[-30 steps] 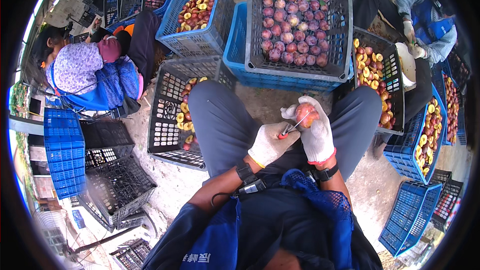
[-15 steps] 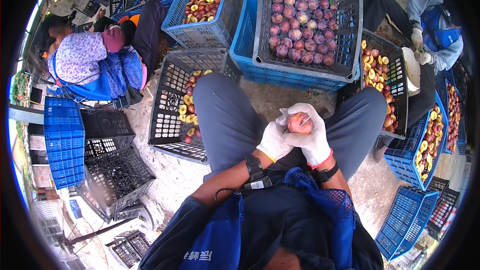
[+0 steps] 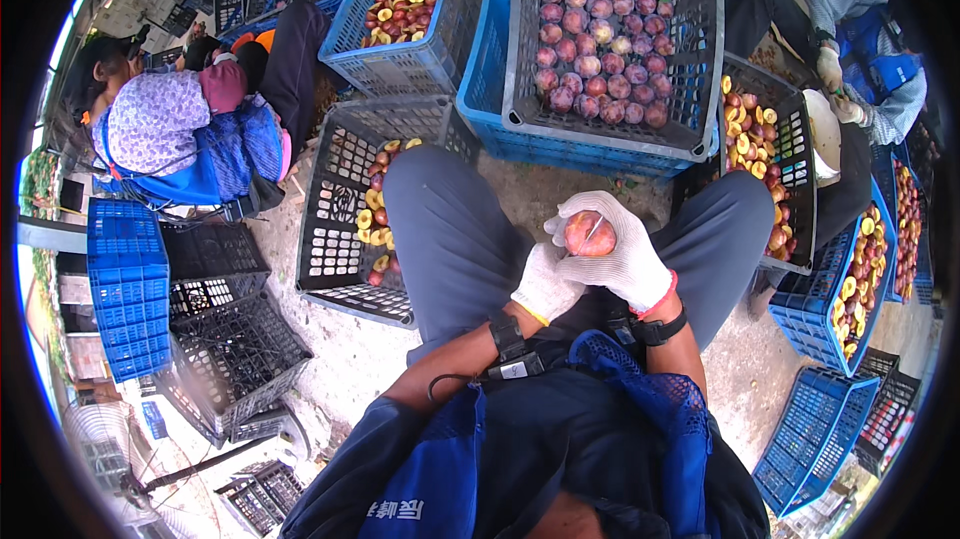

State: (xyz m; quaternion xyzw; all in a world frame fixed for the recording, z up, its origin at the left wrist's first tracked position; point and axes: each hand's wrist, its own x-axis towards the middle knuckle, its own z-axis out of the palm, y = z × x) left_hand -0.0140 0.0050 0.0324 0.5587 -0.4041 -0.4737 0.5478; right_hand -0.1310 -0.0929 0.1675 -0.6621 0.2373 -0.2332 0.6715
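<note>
My right hand (image 3: 634, 265), in a white knitted glove with a red cuff, is closed around a reddish plum (image 3: 584, 236) above my lap. A thin pale line crosses the plum's top; whether it is a cut or a narrow blade I cannot tell. My left hand (image 3: 546, 282), gloved in white with a yellow cuff, is curled against the right hand just below and left of the plum. What its fingers hold, if anything, is hidden. In front of my knees, a black crate (image 3: 514, 69) of whole plums rests on a blue crate (image 3: 478, 89).
Halved plums lie in a black crate (image 3: 325, 284) by my left knee, another black crate (image 3: 796, 154) by my right knee and a blue crate (image 3: 440, 51) ahead. One person (image 3: 165, 124) sits at left, another person (image 3: 870, 64) at right. More crates (image 3: 125, 289) stand at far left.
The plum and my right hand have shifted slightly left and up. The pale line on the plum now runs more steeply. My left hand has stayed nearly in place.
</note>
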